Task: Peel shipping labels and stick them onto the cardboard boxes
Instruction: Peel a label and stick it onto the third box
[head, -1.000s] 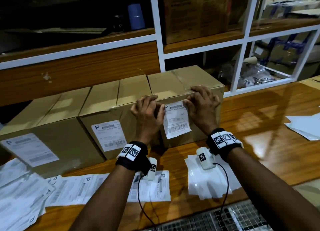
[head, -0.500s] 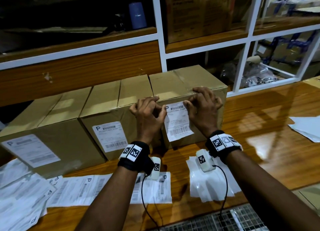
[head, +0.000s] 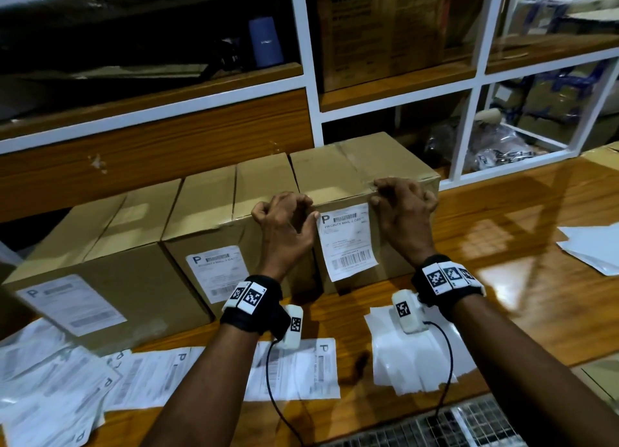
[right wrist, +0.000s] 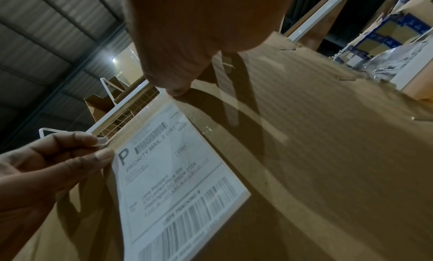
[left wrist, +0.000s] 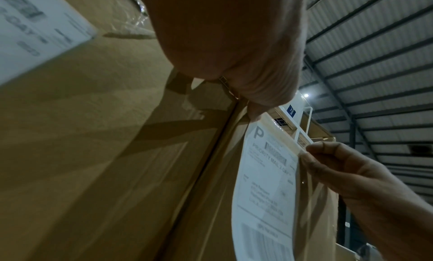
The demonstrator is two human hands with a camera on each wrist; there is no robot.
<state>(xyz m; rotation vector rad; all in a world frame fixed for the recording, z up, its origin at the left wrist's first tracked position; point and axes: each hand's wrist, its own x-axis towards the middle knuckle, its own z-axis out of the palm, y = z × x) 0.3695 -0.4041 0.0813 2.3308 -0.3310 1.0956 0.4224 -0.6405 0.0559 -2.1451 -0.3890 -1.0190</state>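
Three cardboard boxes stand in a row on the wooden table. On the front face of the right box [head: 395, 245] lies a white shipping label [head: 348, 240], its top edge near the box's upper edge. My left hand [head: 313, 214] pinches the label's top left corner, beside the printed "P". My right hand [head: 373, 198] pinches the top right corner. In the left wrist view my left hand [left wrist: 254, 110] holds the label [left wrist: 262, 190] and the right hand [left wrist: 306, 152] holds the far corner. The right wrist view shows the label [right wrist: 175, 181] with its lower part not pressed flat.
The middle box [head: 214, 212] and left box [head: 100, 245] each carry a label on the front. Printed label sheets [head: 150, 376] lie on the table before them. Blank backing sheets [head: 412, 356] lie under my right wrist, more paper [head: 593, 245] at the right. White-framed shelves [head: 311, 78] rise behind.
Both hands' fingers, earlier spread over the box's top edge, have curled in and now pinch the label's top corners. The label stays on the right box's front.
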